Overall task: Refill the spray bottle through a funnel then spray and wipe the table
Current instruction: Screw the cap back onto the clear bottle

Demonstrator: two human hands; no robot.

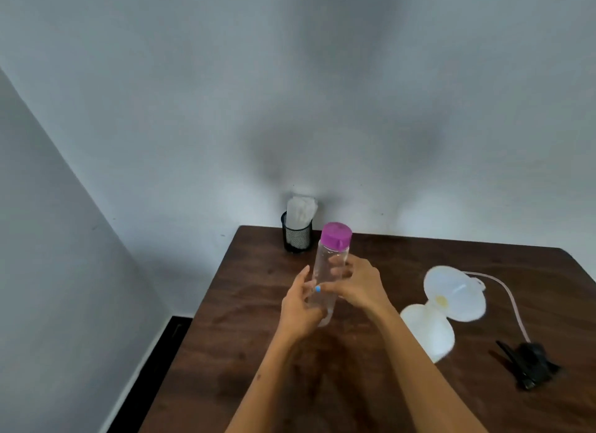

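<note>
Both of my hands hold a clear plastic bottle (329, 268) with a purple cap (336, 235) above the dark wooden table (258, 352). My left hand (301, 307) grips its lower part and my right hand (358, 286) wraps its middle. The bottle is nearly upright, leaning slightly right at the top. To the right, a white funnel (454, 292) rests in the mouth of a white spray bottle (425, 334) standing on the table. The black spray head (532, 363) with its pale tube (512, 303) lies on the table at the far right.
A black mesh cup (296, 236) holding a white cloth (301, 210) stands at the table's back left corner against the wall. The table's left edge runs diagonally beside a grey wall and dark floor strip (154, 361).
</note>
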